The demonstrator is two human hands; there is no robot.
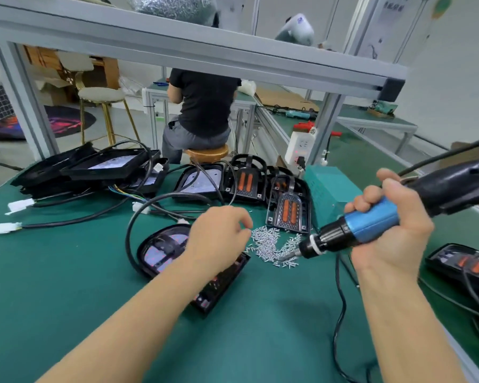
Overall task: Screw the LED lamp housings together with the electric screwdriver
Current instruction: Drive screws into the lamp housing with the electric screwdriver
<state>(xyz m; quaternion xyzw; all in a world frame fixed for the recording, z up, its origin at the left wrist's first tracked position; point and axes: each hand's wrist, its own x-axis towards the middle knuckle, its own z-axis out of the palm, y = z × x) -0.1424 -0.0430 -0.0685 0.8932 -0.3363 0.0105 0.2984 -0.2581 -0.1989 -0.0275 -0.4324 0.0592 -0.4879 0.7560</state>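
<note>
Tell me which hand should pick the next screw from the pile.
Left. The left hand hovers free, its fingers right beside the screw pile, over the lamp housing. The right hand is wrapped around the electric screwdriver.

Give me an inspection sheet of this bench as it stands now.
Surface: green bench mat, in use.
Job's things: lamp housing under the left hand; more housings stacked at the back; loose screws in a pile.
Clutter: teal box.
Grippers: left hand reaching to the screws; right hand gripping the electric screwdriver, tip at the pile.
Cables: black leads with white plugs; screwdriver cord.
Surroundings: seated person, stool, power strip.
</note>
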